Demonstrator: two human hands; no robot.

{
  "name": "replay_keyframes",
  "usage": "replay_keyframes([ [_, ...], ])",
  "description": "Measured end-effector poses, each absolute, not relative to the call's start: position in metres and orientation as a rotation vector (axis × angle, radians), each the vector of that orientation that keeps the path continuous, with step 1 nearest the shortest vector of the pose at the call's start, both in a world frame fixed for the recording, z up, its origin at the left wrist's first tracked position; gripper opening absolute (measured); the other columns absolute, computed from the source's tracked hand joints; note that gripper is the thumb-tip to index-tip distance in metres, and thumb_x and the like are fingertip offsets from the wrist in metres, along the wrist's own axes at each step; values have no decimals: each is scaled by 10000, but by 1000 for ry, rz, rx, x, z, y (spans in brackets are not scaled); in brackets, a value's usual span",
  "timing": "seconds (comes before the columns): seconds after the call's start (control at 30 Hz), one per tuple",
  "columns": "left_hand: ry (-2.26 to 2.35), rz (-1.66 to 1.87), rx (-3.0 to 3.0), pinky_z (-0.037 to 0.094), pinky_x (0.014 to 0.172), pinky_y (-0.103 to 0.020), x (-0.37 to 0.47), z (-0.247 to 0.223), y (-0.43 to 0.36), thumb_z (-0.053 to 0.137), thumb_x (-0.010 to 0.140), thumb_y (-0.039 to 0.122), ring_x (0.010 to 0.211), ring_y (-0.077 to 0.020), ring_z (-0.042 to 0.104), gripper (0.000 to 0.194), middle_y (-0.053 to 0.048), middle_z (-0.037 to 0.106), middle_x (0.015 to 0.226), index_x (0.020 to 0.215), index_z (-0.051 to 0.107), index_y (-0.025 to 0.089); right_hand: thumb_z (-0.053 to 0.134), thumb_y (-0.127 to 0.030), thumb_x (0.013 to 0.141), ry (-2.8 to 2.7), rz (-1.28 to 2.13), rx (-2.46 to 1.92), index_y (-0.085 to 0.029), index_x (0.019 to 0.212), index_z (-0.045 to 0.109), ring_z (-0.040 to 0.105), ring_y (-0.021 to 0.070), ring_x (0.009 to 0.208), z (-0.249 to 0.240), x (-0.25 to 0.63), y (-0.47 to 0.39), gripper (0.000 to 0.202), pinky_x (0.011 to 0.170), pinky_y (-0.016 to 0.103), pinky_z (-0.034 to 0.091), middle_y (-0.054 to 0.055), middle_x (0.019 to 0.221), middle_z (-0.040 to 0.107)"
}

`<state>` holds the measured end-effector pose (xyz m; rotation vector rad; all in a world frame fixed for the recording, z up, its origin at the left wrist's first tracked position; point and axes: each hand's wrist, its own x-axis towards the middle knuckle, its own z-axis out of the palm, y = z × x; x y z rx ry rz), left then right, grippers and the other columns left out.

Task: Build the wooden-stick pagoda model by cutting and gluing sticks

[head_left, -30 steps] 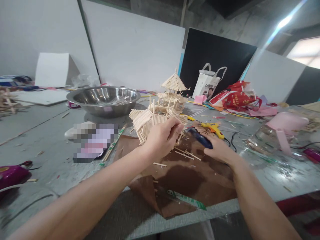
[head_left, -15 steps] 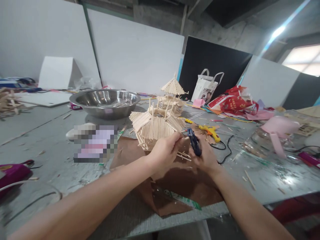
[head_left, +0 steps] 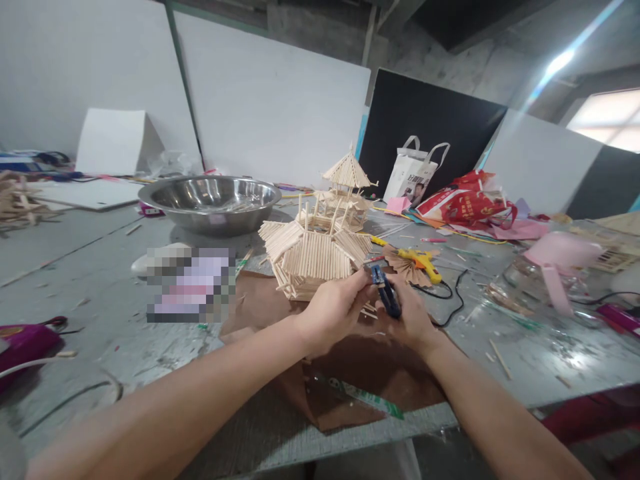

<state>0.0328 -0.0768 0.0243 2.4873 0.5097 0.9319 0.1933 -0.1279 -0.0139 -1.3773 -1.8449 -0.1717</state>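
My right hand (head_left: 414,319) is closed around dark blue pliers (head_left: 387,297), their head angled up and left. My left hand (head_left: 333,312) is pinched closed just left of the jaws, on a thin wooden stick that its fingers mostly hide. The two hands almost touch at the pliers' head. Right behind them stands a pavilion-like model roof (head_left: 317,257) built of pale sticks, with several posts rising from its top. Short loose sticks (head_left: 369,311) lie between my hands on brown paper (head_left: 370,373).
A taller stick pavilion (head_left: 349,172) stands behind the model. To the right are a yellow glue gun (head_left: 423,261) with a black cord and a glass jug with a pink lid (head_left: 563,250). A steel basin (head_left: 210,223) and a blurred-out phone (head_left: 193,287) are at left.
My left hand has shifted slightly right, to the pliers' jaws. The stick that showed between the hands is now mostly covered. The pliers have tilted a little and dropped slightly.
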Motion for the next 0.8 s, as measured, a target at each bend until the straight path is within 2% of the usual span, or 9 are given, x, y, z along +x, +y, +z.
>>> replay_keyframes([
  [0.3, 565, 877, 2507, 361, 503, -204, 33, 27, -79, 290, 831, 259, 518, -109, 464, 176, 4, 493, 598, 771, 434, 177, 485, -222, 651, -1856, -184, -1414, -186, 963, 408, 507, 190, 746, -16, 195, -127, 323, 662, 318, 416, 52, 822, 513],
  [0.8, 594, 891, 2533, 361, 486, -212, 33, 26, -81, 296, 831, 256, 499, -109, 475, 183, 3, 517, 586, 765, 447, 177, 452, -231, 676, -1880, -217, -1484, -202, 750, 402, 459, 150, 596, -11, 191, -130, 94, 550, 262, 364, 7, 660, 455],
])
